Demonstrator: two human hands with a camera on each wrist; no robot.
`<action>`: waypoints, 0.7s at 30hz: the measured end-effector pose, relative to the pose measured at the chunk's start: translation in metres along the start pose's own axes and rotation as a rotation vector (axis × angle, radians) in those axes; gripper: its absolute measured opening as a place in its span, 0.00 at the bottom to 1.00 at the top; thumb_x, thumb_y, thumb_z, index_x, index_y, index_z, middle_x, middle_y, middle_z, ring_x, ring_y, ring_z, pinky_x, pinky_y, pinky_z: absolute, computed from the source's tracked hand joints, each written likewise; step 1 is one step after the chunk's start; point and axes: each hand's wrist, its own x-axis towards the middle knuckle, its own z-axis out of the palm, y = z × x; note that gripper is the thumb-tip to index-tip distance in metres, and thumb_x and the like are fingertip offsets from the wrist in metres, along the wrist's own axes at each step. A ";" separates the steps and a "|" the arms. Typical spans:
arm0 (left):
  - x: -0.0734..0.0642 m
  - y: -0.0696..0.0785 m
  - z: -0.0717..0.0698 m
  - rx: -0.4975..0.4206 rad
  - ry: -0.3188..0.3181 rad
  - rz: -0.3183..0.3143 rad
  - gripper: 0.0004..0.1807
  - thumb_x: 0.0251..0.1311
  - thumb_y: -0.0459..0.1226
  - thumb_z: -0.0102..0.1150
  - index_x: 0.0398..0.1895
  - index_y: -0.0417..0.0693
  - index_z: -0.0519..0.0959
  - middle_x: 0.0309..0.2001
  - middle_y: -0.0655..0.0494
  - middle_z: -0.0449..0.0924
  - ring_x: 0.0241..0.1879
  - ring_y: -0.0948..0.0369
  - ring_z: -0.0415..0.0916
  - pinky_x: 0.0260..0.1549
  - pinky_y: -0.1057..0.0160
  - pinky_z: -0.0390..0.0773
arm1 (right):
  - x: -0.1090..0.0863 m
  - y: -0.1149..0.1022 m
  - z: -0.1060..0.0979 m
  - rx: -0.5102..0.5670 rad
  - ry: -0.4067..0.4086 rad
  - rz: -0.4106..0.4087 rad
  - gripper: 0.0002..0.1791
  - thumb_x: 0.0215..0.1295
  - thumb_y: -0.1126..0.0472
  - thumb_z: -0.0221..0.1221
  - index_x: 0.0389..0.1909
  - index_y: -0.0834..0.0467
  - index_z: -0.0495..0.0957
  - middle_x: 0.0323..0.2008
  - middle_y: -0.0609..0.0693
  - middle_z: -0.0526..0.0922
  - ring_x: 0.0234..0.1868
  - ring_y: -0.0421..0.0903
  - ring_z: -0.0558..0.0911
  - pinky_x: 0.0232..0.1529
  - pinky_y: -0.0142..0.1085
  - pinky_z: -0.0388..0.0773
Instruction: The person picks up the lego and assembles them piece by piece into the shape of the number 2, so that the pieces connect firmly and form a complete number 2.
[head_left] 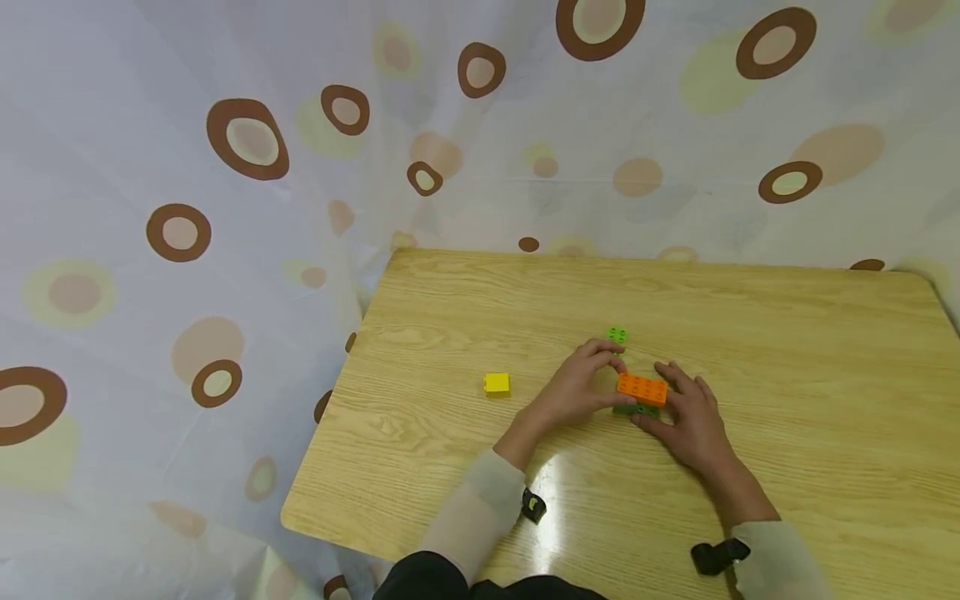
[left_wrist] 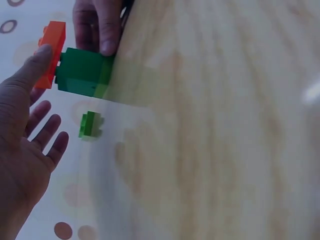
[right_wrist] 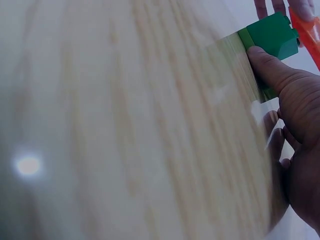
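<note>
My left hand [head_left: 577, 387] pinches an orange building brick [head_left: 642, 389] between thumb and fingers, its studs facing up. Below it stands a dark green brick block [left_wrist: 82, 71], with studs showing at the orange brick's underside in the left wrist view. Whether the two are joined I cannot tell. My right hand [head_left: 697, 421] holds the green block low down at the table, thumb on the near side; its other fingers are partly hidden. A small light green brick [head_left: 617, 335] lies just beyond the left fingertips.
A yellow brick [head_left: 497, 384] lies on the wooden table [head_left: 450, 308], left of the left hand. Patterned white sheeting [head_left: 480, 142] hangs behind the table and along its left side. Both wrists carry small black devices.
</note>
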 end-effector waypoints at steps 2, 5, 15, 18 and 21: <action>-0.002 -0.002 0.003 0.000 -0.002 -0.004 0.19 0.56 0.56 0.68 0.44 0.60 0.77 0.67 0.62 0.65 0.67 0.69 0.60 0.63 0.69 0.65 | 0.000 0.000 0.000 0.002 -0.006 0.003 0.22 0.54 0.53 0.74 0.44 0.63 0.85 0.68 0.67 0.67 0.72 0.66 0.58 0.71 0.63 0.41; -0.004 -0.004 0.006 -0.008 0.000 -0.002 0.19 0.56 0.55 0.68 0.45 0.60 0.77 0.66 0.62 0.66 0.66 0.69 0.62 0.62 0.69 0.66 | 0.000 -0.001 -0.001 0.000 -0.012 0.014 0.19 0.54 0.53 0.74 0.38 0.64 0.86 0.68 0.66 0.67 0.73 0.65 0.57 0.71 0.62 0.41; -0.005 -0.007 0.009 -0.051 0.010 0.003 0.23 0.56 0.56 0.69 0.50 0.60 0.77 0.49 0.73 0.77 0.54 0.69 0.72 0.57 0.70 0.68 | -0.001 0.001 0.001 0.053 -0.002 0.016 0.26 0.53 0.55 0.75 0.51 0.63 0.82 0.68 0.68 0.65 0.72 0.68 0.57 0.71 0.62 0.39; -0.005 -0.009 0.011 -0.045 0.022 0.032 0.25 0.57 0.55 0.67 0.55 0.58 0.78 0.51 0.72 0.78 0.56 0.71 0.72 0.59 0.70 0.67 | 0.000 0.001 0.001 0.053 -0.001 0.015 0.26 0.53 0.56 0.74 0.51 0.63 0.82 0.68 0.67 0.65 0.72 0.67 0.57 0.72 0.62 0.39; -0.005 -0.010 0.012 -0.008 0.038 0.053 0.26 0.58 0.55 0.67 0.57 0.58 0.79 0.53 0.71 0.79 0.57 0.74 0.70 0.60 0.71 0.66 | 0.000 0.002 0.000 0.049 0.002 0.008 0.26 0.53 0.56 0.75 0.51 0.64 0.82 0.68 0.67 0.65 0.72 0.67 0.57 0.71 0.62 0.39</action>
